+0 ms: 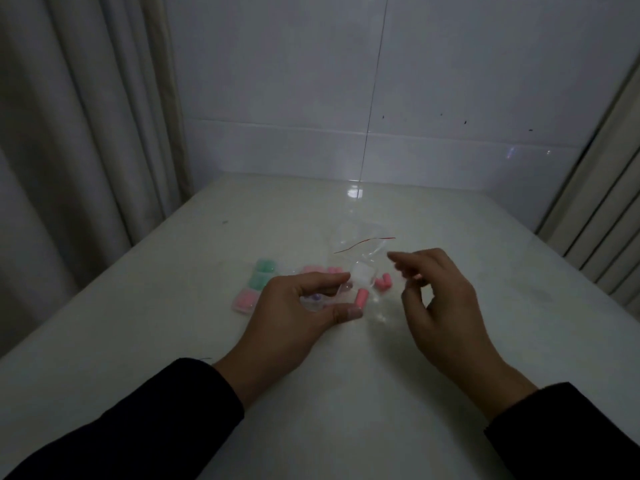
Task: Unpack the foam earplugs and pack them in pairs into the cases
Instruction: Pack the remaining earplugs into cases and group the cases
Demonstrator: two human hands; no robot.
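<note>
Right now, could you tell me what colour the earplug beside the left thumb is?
Pink; the earplug shows best in the head view.

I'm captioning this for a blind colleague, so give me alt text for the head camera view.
Over a pale table, the left hand holds a small clear case open while the right hand hovers beside it, holding nothing. Pink earplugs lie loose near a clear bag, and filled green and pink cases sit further left.
</note>
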